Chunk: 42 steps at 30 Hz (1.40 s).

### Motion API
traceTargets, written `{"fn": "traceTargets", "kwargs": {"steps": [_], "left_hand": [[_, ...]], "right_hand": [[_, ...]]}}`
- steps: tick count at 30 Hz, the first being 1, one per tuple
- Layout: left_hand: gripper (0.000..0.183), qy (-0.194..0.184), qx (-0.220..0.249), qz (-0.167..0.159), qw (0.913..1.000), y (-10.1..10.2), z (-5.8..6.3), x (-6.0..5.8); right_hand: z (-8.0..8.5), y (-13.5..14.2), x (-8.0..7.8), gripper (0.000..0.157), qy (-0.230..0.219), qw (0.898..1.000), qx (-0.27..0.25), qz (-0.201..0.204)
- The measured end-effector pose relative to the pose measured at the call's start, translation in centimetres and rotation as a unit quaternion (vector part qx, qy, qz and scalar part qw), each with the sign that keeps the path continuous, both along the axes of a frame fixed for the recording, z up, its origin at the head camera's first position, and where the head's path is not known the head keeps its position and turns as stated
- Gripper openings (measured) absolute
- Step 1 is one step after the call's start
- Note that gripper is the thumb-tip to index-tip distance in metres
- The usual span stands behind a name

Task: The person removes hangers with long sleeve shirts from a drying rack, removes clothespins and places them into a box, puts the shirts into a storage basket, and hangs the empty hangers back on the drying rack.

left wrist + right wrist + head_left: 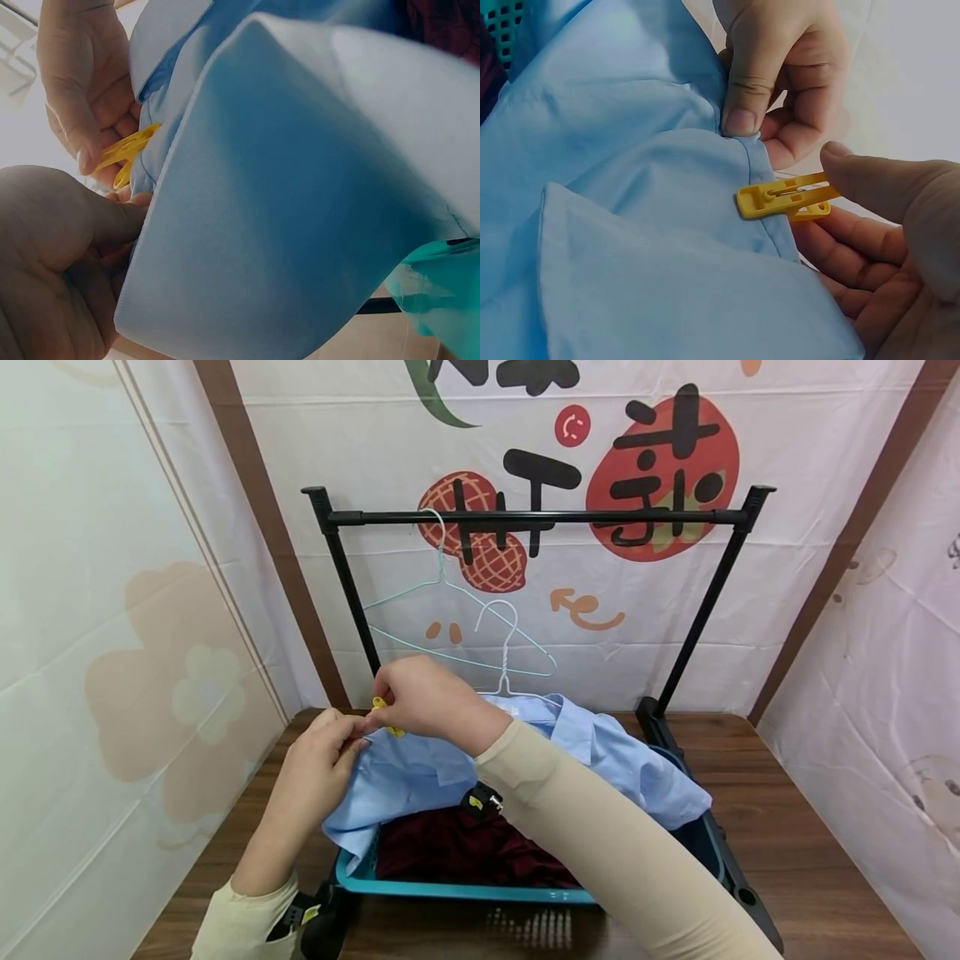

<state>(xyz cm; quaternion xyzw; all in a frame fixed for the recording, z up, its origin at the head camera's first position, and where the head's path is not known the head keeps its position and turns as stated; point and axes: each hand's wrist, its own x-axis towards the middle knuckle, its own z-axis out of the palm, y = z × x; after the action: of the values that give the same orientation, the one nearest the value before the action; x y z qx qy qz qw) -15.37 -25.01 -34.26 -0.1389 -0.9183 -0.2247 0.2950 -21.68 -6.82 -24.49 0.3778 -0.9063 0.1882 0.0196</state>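
Observation:
A light blue shirt (592,735) lies over the basket with a white hanger (504,652) at its collar. My left hand (318,768) pinches the shirt's hemmed edge between thumb and fingers, as the right wrist view shows. Right beside it, my right hand (435,702) holds a yellow clothespin (780,196) by its arms, thumb on one side and fingers on the other. The clothespin's tip sits over the shirt edge. In the left wrist view a loose flap of shirt (247,202) hangs in front and partly covers the fingers.
A teal basket (465,890) stands on the wooden table (817,827) with a dark red cloth (465,852) inside. Behind it rises a black rack (570,517), from whose bar hangs a pale green hanger (442,581). Printed curtains (300,435) enclose the back and sides.

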Motion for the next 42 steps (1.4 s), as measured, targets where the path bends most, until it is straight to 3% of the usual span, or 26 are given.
{"fn": "traceTargets", "kwargs": {"steps": [15, 26, 33, 38, 42], "left_hand": [[0.015, -0.009, 0.0, -0.003, 1.0, 0.23, 0.05, -0.03], [0.018, -0.002, 0.002, 0.0, 1.0, 0.14, 0.03, 0.17], [0.019, 0.005, -0.001, 0.001, 1.0, 0.07, 0.13, 0.14], [0.018, -0.007, -0.001, -0.002, 1.0, 0.09, 0.2, 0.16], [0.018, -0.013, -0.003, 0.001, 0.9999, 0.11, 0.17, 0.21]], "right_hand": [[-0.49, 0.49, 0.11, 0.018, 0.019, 0.999, -0.034, 0.003], [-0.78, 0.49, 0.03, 0.015, 0.01, 0.996, -0.093, 0.006], [-0.85, 0.49, -0.03, 0.015, -0.023, 0.991, -0.131, -0.001], [-0.63, 0.6, -0.15, 0.014, -0.061, 0.98, -0.189, -0.009], [-0.31, 0.79, -0.03, 0.013, -0.061, 0.977, -0.203, -0.008]]}}
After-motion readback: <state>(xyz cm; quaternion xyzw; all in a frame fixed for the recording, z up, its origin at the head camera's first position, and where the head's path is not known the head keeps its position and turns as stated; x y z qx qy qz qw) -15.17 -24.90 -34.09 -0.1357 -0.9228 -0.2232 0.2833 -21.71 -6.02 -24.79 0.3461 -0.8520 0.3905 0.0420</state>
